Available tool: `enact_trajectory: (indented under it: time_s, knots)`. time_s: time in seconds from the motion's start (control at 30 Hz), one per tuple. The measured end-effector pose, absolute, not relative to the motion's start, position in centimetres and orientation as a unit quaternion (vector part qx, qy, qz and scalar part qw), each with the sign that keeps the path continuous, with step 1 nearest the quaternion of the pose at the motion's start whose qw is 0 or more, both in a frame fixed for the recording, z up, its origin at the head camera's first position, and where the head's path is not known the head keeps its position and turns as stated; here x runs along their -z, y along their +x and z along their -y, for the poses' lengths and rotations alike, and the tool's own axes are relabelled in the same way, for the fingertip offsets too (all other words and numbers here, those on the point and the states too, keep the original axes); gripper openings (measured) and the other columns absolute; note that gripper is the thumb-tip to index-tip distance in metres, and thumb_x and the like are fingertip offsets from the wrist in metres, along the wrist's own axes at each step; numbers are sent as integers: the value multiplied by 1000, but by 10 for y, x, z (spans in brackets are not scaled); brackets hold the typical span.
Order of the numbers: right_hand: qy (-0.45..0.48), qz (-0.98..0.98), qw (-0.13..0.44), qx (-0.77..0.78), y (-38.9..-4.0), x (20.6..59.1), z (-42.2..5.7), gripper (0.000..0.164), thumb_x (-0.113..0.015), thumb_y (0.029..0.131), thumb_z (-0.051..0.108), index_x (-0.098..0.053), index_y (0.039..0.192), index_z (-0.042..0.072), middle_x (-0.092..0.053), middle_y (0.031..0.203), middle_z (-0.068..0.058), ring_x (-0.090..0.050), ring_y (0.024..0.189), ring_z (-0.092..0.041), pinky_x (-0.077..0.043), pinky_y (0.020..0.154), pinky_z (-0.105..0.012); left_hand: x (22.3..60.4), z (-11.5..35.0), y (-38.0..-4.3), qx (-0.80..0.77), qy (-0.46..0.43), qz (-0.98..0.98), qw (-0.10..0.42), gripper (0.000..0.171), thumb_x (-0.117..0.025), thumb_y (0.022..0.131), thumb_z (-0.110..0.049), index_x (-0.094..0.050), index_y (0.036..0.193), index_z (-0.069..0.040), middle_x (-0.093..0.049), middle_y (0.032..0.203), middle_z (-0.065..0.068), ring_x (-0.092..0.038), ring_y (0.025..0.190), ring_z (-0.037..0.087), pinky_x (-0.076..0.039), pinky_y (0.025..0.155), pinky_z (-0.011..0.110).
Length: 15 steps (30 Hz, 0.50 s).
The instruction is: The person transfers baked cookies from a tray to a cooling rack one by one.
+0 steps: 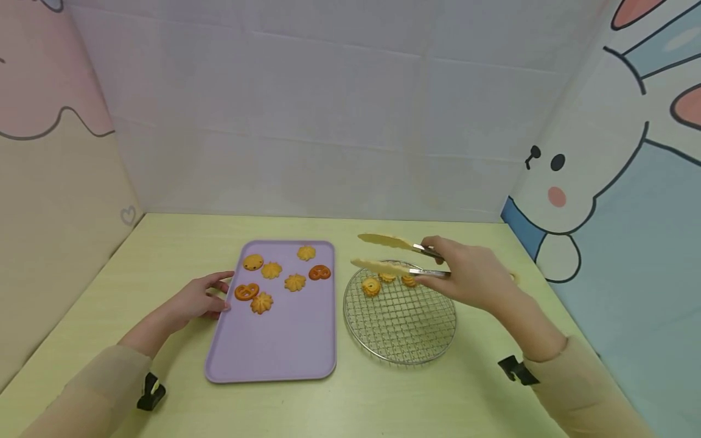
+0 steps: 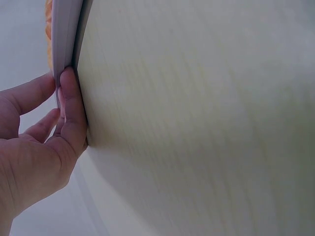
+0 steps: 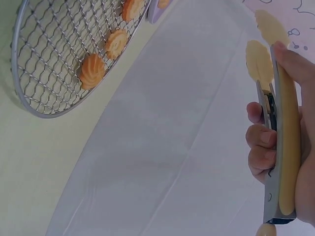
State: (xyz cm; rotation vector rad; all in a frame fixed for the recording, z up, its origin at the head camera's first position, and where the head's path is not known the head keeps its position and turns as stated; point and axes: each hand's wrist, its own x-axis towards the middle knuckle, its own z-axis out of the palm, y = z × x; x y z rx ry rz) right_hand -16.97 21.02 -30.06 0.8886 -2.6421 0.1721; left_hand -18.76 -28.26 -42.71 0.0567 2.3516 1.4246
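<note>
My left hand (image 1: 196, 299) holds the left rim of a purple tray (image 1: 279, 353), its thumb and fingers about the edge in the left wrist view. On the tray lie several flower-shaped cookies (image 1: 294, 282), a round cookie with a face (image 1: 253, 262) and two pretzels (image 1: 319, 272). With my right hand (image 1: 473, 274) I grip tongs (image 3: 288, 147) with cream tips, spread apart with nothing between them. The tongs are over the back of a round wire rack (image 1: 405, 328). Three swirled cookies (image 1: 370, 287) sit on the rack's far side, partly covered by the tongs and hand.
Tray and rack stand side by side on a pale wood-grain table (image 1: 285, 413). A whitish wall sheet (image 1: 328, 121) rises behind the table, with printed cartoon panels (image 1: 619, 201) at both sides.
</note>
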Motion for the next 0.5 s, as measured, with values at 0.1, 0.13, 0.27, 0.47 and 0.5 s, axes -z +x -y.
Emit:
enact_trajectory:
  time_s: [0.1, 0.13, 0.27, 0.47, 0.5]
  knots:
    - [327, 926, 179, -58, -170, 301, -203, 61, -70, 76, 55, -58, 117, 11, -66, 90, 1, -63, 68, -11, -48, 50, -26, 426, 282, -187, -507, 20, -840, 194, 76, -65, 85, -1, -22, 147, 3, -41, 118, 22, -56, 80, 18, -53, 63, 28]
    - [331, 925, 180, -56, -170, 300, -201, 62, -71, 76, 55, -58, 118, 11, -66, 90, 1, -63, 68, -10, -48, 50, -25, 426, 282, -187, -507, 20, -840, 194, 76, -65, 85, -1, -22, 147, 3, -41, 118, 22, -56, 80, 18, -53, 63, 28]
    - [346, 918, 184, -54, -173, 300, -192, 61, -71, 77, 52, -57, 120, 11, -67, 94, -1, -64, 72, -11, -49, 50, -27, 426, 282, -187, -509, 20, -838, 195, 76, -65, 85, 0, -21, 147, 3, -41, 119, 23, -56, 80, 18, -53, 63, 28]
    - [367, 908, 198, -49, -182, 303, -180, 58, -68, 79, 53, -57, 120, 13, -66, 91, 1, -62, 67, -10, -45, 47, -25, 427, 282, -187, -512, 19, -836, 194, 76, -65, 85, 0, -22, 147, 3, -41, 119, 23, -56, 79, 18, -53, 62, 29]
    - [369, 907, 198, -47, -184, 303, -178, 57, -68, 79, 52, -57, 119, 13, -66, 89, 1, -61, 65, -10, -43, 46, -24, 426, 282, -187, -513, 20, -836, 194, 76, -65, 85, 0, -22, 147, 3, -41, 119, 23, -56, 79, 18, -53, 62, 29]
